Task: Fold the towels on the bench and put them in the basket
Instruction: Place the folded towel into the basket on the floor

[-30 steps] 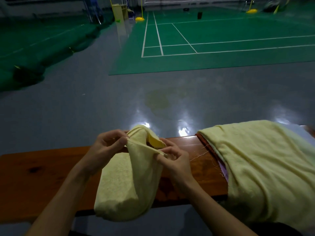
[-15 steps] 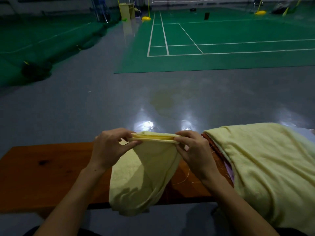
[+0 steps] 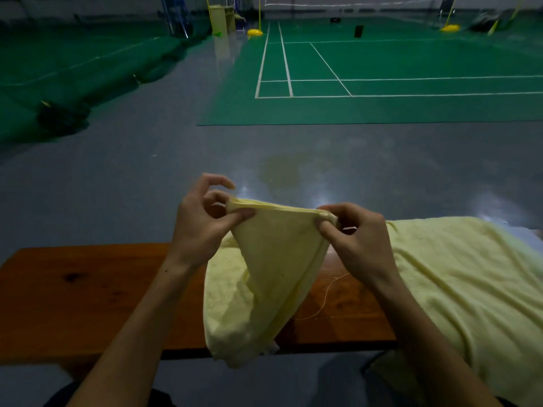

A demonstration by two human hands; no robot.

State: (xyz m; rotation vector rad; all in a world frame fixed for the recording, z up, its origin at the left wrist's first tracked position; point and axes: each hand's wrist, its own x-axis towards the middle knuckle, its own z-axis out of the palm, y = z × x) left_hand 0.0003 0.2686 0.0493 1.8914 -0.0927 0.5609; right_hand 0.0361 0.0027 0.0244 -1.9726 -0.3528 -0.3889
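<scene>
A small pale yellow towel (image 3: 264, 283) hangs doubled over the wooden bench (image 3: 88, 295), its lower part draped past the bench's near edge. My left hand (image 3: 202, 221) pinches the towel's top left corner between thumb and fingers. At the top right corner my right hand (image 3: 355, 236) pinches the same edge, so the top edge runs taut between both hands above the bench. A larger pale yellow towel (image 3: 458, 289) lies spread over the bench's right end. No basket is in view.
Grey shiny floor stretches beyond the bench, with a green badminton court (image 3: 382, 77) further off. A loose thread (image 3: 329, 292) lies on the bench beside the large towel. Dark netting (image 3: 58, 116) lies heaped on the floor at left.
My hands have moved apart and lifted, pulling the towel's top edge straight and taut. The camera has swung slightly, so the bench sits lower in view.
</scene>
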